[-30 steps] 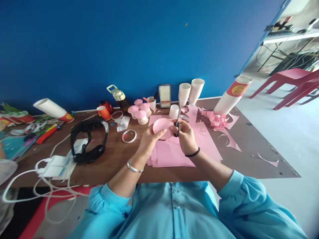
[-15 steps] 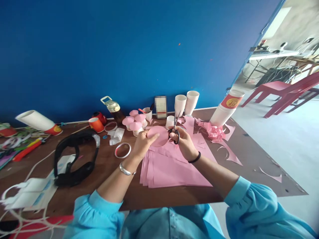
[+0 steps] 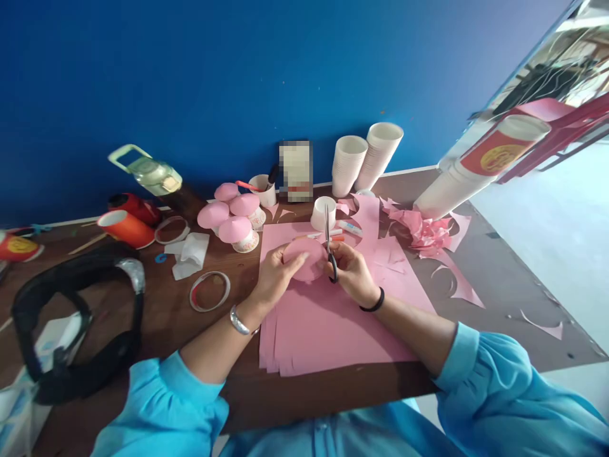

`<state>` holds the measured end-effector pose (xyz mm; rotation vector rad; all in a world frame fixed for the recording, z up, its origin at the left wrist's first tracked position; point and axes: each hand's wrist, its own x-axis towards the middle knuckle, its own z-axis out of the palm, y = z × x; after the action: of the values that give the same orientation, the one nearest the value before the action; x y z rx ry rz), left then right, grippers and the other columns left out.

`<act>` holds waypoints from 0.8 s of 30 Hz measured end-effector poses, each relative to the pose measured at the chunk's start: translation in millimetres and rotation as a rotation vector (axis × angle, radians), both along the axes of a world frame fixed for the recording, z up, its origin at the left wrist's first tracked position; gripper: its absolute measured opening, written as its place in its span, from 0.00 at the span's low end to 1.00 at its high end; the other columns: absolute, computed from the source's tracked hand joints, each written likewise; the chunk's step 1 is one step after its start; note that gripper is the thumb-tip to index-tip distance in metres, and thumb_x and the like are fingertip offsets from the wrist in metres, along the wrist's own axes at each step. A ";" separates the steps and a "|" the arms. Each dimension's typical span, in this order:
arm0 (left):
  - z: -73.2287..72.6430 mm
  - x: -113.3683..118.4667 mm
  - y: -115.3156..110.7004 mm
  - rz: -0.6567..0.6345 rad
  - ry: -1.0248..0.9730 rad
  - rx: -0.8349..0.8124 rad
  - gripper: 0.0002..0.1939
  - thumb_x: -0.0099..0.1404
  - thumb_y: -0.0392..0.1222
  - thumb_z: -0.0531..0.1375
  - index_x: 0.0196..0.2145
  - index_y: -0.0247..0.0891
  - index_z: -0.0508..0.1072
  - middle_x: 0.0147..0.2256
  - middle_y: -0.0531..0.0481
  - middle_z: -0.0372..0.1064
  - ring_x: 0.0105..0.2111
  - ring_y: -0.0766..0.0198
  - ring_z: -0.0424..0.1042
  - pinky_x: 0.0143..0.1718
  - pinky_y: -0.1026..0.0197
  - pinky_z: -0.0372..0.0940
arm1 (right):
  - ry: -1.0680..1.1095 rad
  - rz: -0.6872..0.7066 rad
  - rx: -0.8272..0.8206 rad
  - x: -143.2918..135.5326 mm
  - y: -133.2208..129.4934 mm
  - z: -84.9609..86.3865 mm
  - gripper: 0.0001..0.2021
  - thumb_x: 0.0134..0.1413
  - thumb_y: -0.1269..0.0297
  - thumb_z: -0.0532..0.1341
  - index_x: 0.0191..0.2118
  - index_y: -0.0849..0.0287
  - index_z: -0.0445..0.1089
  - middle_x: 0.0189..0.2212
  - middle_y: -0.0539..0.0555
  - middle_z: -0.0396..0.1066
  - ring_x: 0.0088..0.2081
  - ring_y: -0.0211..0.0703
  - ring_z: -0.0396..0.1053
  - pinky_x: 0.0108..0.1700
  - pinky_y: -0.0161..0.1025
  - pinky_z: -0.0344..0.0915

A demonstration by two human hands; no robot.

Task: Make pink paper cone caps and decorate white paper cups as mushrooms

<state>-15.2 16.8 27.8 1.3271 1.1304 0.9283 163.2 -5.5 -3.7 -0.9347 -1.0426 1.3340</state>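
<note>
My left hand [image 3: 275, 277] pinches a round pink paper disc [image 3: 304, 261] by its left side, thumb on top. On the disc's right, my right hand [image 3: 354, 276] is closed round the black handles of a pair of scissors [image 3: 328, 228], whose blades point away from me and look closed or nearly so. Both hands are above a stack of pink paper sheets [image 3: 333, 336]. Just beyond the scissors stands a small white paper cup [image 3: 321, 217], with a few markers [image 3: 349, 227] lying beside it. Left of my hands is a cluster of small cups topped with pink paper cones [image 3: 236, 230].
Tall stacks of white paper cups [image 3: 349, 162] stand by the blue wall. Crumpled pink scraps [image 3: 431, 233] and a leaning cup stack [image 3: 457, 181] are at the right. A tape roll [image 3: 210, 292], a bottle [image 3: 157, 178] and a black headband-like device [image 3: 76, 324] occupy the left.
The view has moved closer and lower, so the table things appear larger and shifted. Both hands keep their hold on the disc and the scissors, with little change between them.
</note>
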 end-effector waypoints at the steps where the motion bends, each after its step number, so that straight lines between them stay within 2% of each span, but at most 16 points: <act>1: -3.9 -1.3 0.2 0.009 -0.026 -0.026 0.17 0.63 0.51 0.68 0.45 0.37 0.82 0.45 0.47 0.82 0.41 0.57 0.77 0.44 0.59 0.70 | -0.026 0.007 -0.003 0.8 -0.8 -1.2 0.23 0.40 0.52 0.79 0.38 0.55 0.72 0.24 0.43 0.62 0.24 0.31 0.57 0.26 0.33 0.58; 4: -7.5 -6.4 1.0 0.031 -0.109 -0.085 0.16 0.63 0.51 0.69 0.43 0.37 0.82 0.42 0.47 0.82 0.39 0.58 0.78 0.43 0.59 0.71 | -0.090 0.025 -0.029 1.7 -4.3 -0.9 0.23 0.40 0.53 0.80 0.39 0.55 0.73 0.27 0.45 0.66 0.27 0.34 0.62 0.30 0.34 0.63; 7: -2.5 -10.2 2.1 0.024 -0.135 -0.111 0.16 0.62 0.50 0.69 0.42 0.36 0.82 0.40 0.47 0.82 0.40 0.57 0.78 0.44 0.59 0.72 | -0.098 0.045 -0.089 1.5 -7.1 2.8 0.23 0.39 0.54 0.80 0.40 0.54 0.74 0.28 0.47 0.69 0.29 0.36 0.66 0.33 0.36 0.67; 13: 5.6 -10.5 1.9 -0.011 -0.074 -0.056 0.19 0.61 0.51 0.69 0.46 0.38 0.82 0.47 0.44 0.81 0.48 0.52 0.78 0.53 0.57 0.70 | -0.103 0.035 -0.155 2.7 -7.2 6.3 0.24 0.40 0.50 0.78 0.42 0.54 0.76 0.28 0.48 0.70 0.28 0.37 0.64 0.29 0.36 0.64; 16: 6.3 -11.1 0.9 -0.025 -0.076 -0.046 0.18 0.63 0.52 0.68 0.45 0.37 0.83 0.45 0.44 0.82 0.47 0.52 0.78 0.51 0.57 0.70 | -0.115 0.029 -0.120 2.3 -7.3 3.6 0.23 0.43 0.47 0.77 0.42 0.54 0.77 0.29 0.49 0.70 0.29 0.37 0.63 0.29 0.36 0.63; 19: 7.9 -12.6 -0.7 -0.018 -0.056 -0.023 0.19 0.65 0.54 0.66 0.43 0.37 0.83 0.40 0.46 0.82 0.41 0.54 0.78 0.44 0.58 0.70 | -0.151 0.057 -0.054 2.2 -7.6 3.6 0.26 0.44 0.43 0.75 0.44 0.55 0.79 0.32 0.51 0.72 0.32 0.41 0.66 0.34 0.39 0.67; 24: 12.4 -15.5 -3.1 0.018 0.025 0.088 0.20 0.63 0.56 0.67 0.41 0.36 0.85 0.39 0.46 0.82 0.41 0.53 0.77 0.43 0.60 0.68 | -0.399 0.097 0.147 15.9 -9.5 21.1 0.22 0.50 0.47 0.73 0.48 0.54 0.80 0.32 0.52 0.75 0.33 0.42 0.69 0.36 0.40 0.69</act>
<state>-30.7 13.7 40.2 1.4054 1.1331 0.9866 179.2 -15.0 17.3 -1.0745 -1.4867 1.1536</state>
